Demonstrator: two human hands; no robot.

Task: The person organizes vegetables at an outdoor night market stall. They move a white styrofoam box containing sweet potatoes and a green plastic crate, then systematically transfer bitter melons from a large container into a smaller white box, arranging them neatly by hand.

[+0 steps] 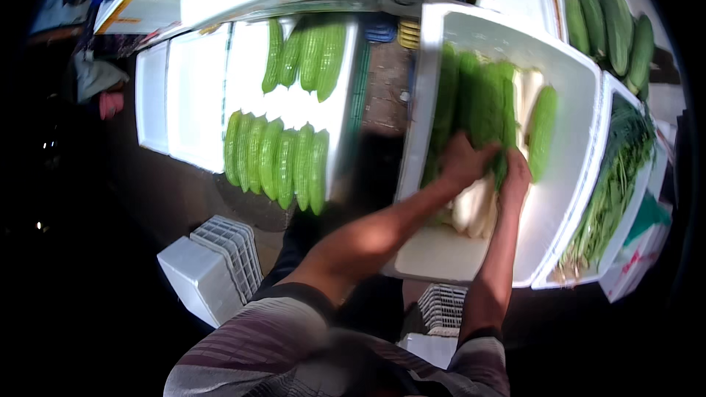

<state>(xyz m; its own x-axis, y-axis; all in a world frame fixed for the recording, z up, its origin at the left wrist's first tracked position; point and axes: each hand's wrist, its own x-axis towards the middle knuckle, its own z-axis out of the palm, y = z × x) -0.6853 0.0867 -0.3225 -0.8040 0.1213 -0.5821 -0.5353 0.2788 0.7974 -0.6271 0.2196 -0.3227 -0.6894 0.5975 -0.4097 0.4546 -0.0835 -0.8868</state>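
Observation:
My left hand and my right hand are close together over the middle of a white foam box. Between them is a long green vegetable, blurred; the fingertips of both hands touch it. More long green gourds lie side by side in the box beyond my hands. White radishes show beneath and nearer to me, and others show beyond. One light green gourd lies at the right of the radishes. The exact grip of my left fingers is blurred.
Ridged green gourds lie in two rows on a white foam surface at the left. Leafy greens fill a narrow box at the right, with cucumbers beyond. A white crate stands low at the left, another near my right elbow.

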